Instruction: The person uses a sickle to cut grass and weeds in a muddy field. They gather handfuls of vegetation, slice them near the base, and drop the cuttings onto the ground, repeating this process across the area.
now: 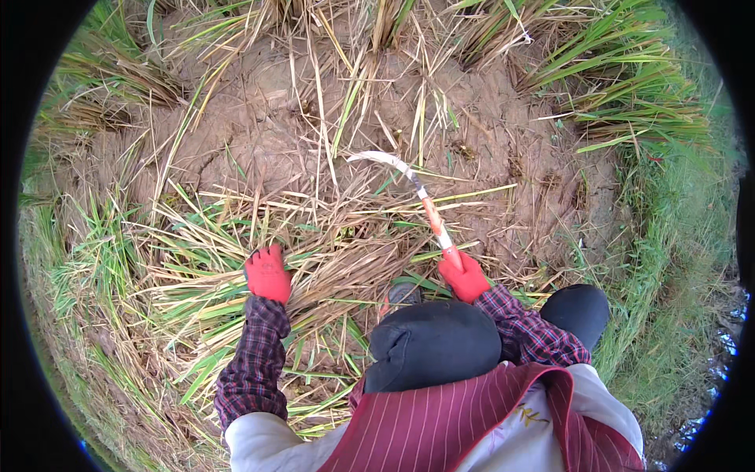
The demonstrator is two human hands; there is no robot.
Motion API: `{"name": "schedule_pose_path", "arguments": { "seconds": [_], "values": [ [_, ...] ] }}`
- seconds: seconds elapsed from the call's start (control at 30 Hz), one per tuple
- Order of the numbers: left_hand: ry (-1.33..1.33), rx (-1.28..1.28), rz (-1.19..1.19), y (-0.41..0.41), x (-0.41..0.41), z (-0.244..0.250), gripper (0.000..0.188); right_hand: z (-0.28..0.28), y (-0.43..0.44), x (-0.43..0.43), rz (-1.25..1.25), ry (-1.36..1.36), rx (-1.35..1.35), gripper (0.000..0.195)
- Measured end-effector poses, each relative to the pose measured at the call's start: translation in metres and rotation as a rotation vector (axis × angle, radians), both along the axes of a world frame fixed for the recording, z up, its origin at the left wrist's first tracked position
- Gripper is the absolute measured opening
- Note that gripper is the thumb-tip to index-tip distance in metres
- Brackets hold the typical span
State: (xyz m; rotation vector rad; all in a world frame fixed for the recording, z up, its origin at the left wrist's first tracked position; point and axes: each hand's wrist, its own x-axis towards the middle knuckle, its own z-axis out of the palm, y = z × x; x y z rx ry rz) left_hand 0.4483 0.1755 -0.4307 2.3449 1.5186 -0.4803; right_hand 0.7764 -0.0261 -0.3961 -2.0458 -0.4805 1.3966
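Observation:
My right hand (464, 277), in a red glove, grips the handle of a sickle (437, 222). The handle is orange and white, and its pale curved blade (383, 157) points up and to the left above the mud. My left hand (269, 275), also gloved in red, rests back-up on a pile of cut rice-like stalks (348, 265). Its fingertips are hidden at the stalks, so I cannot tell whether they close around any. The stalks lie sideways, brown towards the right and greener towards the left.
Standing clumps of stalks (613, 76) line the far side, with more at the upper left (135, 76). Muddy ground (248, 118) with loose straw lies between. My dark-clad knee (436, 342) and a shoe (404, 293) are close to the pile. Grass (666, 265) grows at the right.

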Motion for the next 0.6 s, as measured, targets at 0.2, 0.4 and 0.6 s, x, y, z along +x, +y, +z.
{"name": "schedule_pose_path", "arguments": {
  "seconds": [0.2, 0.4, 0.6],
  "values": [
    [-0.542, -0.382, -0.042, 0.087, 0.024, 0.06, 0.099, 0.036, 0.04, 0.031, -0.22, -0.296, 0.144, 0.027],
    [-0.714, -0.29, 0.33, 0.164, 0.153, 0.043, 0.113, 0.036, 0.063, 0.022, 0.098, -0.466, 0.033, 0.037],
    [-0.469, -0.124, 0.533, 0.137, 0.263, 0.009, 0.119, 0.055, 0.024, 0.001, 0.19, -0.445, 0.033, 0.034]
  ]
}}
